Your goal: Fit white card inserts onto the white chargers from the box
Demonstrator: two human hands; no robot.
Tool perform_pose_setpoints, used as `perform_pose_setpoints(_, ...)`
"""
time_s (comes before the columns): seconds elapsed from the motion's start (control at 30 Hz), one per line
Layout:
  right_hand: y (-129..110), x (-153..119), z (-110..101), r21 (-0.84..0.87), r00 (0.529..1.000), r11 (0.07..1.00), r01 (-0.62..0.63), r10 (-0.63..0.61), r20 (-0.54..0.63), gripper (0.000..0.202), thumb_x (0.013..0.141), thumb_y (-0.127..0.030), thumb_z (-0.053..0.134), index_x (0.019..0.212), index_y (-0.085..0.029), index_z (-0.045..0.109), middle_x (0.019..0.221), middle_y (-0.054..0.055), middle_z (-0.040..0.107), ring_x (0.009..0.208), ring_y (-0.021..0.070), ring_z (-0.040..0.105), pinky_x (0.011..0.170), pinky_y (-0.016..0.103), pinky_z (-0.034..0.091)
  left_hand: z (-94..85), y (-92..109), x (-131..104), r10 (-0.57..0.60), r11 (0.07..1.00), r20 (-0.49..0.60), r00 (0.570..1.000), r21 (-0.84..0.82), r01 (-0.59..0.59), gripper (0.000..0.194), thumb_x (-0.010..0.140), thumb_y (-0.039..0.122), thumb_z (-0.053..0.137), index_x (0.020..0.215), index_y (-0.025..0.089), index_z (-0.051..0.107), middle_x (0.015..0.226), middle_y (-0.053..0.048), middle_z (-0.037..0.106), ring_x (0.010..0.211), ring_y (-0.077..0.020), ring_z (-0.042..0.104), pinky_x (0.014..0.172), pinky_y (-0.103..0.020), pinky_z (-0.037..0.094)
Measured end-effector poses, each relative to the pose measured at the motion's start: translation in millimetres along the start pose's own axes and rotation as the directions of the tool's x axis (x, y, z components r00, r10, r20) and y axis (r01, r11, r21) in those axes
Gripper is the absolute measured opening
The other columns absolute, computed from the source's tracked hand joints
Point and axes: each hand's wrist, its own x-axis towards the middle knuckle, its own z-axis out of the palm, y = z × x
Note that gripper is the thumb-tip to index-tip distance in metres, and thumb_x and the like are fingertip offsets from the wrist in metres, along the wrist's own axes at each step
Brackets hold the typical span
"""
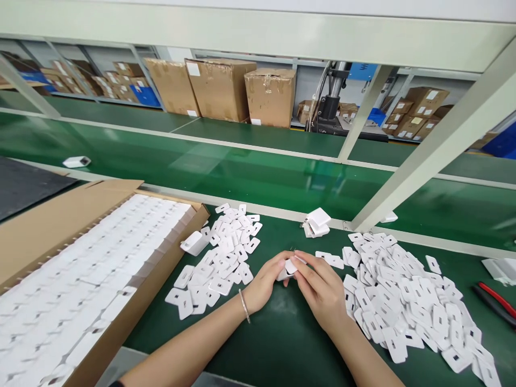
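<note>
My left hand (264, 282) is closed round a small white plug-in charger (285, 275), whose thin metal prongs poke out past the fingertips. The fingers of my right hand (322, 290) pinch the charger from the other side, pressing at a white face piece (291, 265) on its end. Much of the charger is hidden by the fingers. To the left lies a loose pile of flat white cover plates (226, 247) with small slots. A larger pile of similar plates (407, 290) spreads to the right of my right hand.
An open cardboard box (173, 263) holding rows of white chargers stands at the left. A white charger (194, 243) leans by its edge. More chargers (316, 222) sit beyond my hands. Red-and-black handled pliers (497, 301) lie far right. A metal post (435, 140) rises behind.
</note>
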Motion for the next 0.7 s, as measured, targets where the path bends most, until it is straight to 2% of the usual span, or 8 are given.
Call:
perform_pose_setpoints(0.1,1,0,1,-0.028,0.999,0.999,0.017,-0.015,0.043,0.057,0.099,-0.003,0.058,0.150,-0.028,0.059,0.130,0.012,0.074,0.111,0.0256,0.072,0.090,0.045,0.064,-0.1,0,0,0.024,1.000,-0.010,1.000,-0.012,-0.024,0.052,0.103,0.060,0.050,0.128,0.018,0.069,0.105,-0.009,0.068,0.080,-0.0176,0.055,0.075,-0.032,0.049)
perform_pose_setpoints(0.23,0,2,0,-0.049,0.997,0.998,0.042,-0.039,0.068,0.060,0.099,-0.001,0.056,0.152,-0.030,0.057,0.131,0.011,0.074,0.113,0.0260,0.068,0.093,0.047,0.063,-0.4,5,-2,0.086,0.995,-0.044,0.995,0.057,-0.084,0.048,0.101,0.058,0.057,0.130,0.021,0.067,0.120,-0.011,0.068,0.083,-0.0180,0.058,0.077,-0.033,0.052)
perform_pose_setpoints(0.37,-4,5,-1,-0.032,0.998,0.999,0.019,-0.017,0.062,0.057,0.099,-0.002,0.055,0.148,-0.032,0.060,0.131,0.011,0.072,0.111,0.0260,0.067,0.091,0.048,0.062,-1.0,9,-2,0.192,0.968,-0.032,0.981,0.168,-0.185,0.045,0.103,0.056,0.055,0.132,0.024,0.066,0.124,-0.011,0.068,0.100,-0.0248,0.063,0.088,-0.037,0.053)
perform_pose_setpoints(0.43,-5,5,-1,0.019,0.997,0.999,-0.031,0.029,0.071,0.054,0.100,-0.004,0.055,0.145,-0.032,0.062,0.131,0.011,0.070,0.113,0.0255,0.067,0.093,0.047,0.062,-2.4,10,-1,0.242,0.950,-0.020,0.970,0.210,-0.232,0.044,0.103,0.055,0.056,0.131,0.024,0.067,0.124,-0.010,0.068,0.110,-0.0277,0.063,0.097,-0.040,0.051)
perform_pose_setpoints(0.5,-5,5,-2,0.103,0.989,0.988,-0.112,0.101,0.104,0.050,0.101,-0.008,0.057,0.145,-0.032,0.062,0.130,0.010,0.067,0.115,0.0244,0.067,0.095,0.044,0.062,-4.4,11,0,0.264,0.942,0.003,0.965,0.216,-0.258,0.044,0.101,0.057,0.057,0.128,0.024,0.068,0.121,-0.009,0.069,0.112,-0.0284,0.064,0.100,-0.040,0.049)
perform_pose_setpoints(0.6,-4,5,-6,0.217,0.957,0.944,-0.249,0.206,0.202,0.047,0.102,-0.017,0.061,0.145,-0.033,0.063,0.125,0.009,0.063,0.109,0.0208,0.069,0.092,0.037,0.063,-7.6,14,1,0.251,0.947,0.046,0.967,0.194,-0.256,0.047,0.099,0.062,0.057,0.121,0.022,0.070,0.112,-0.008,0.070,0.100,-0.0259,0.065,0.089,-0.036,0.050)
perform_pose_setpoints(0.7,-3,7,-11,0.284,0.924,0.896,-0.341,0.265,0.275,0.039,0.100,-0.021,0.065,0.136,-0.034,0.070,0.118,0.007,0.060,0.098,0.0176,0.068,0.084,0.032,0.064,-9.3,18,2,0.224,0.945,0.096,0.970,0.222,-0.240,0.051,0.099,0.066,0.055,0.114,0.019,0.070,0.103,-0.008,0.068,0.091,-0.0239,0.063,0.082,-0.034,0.048)
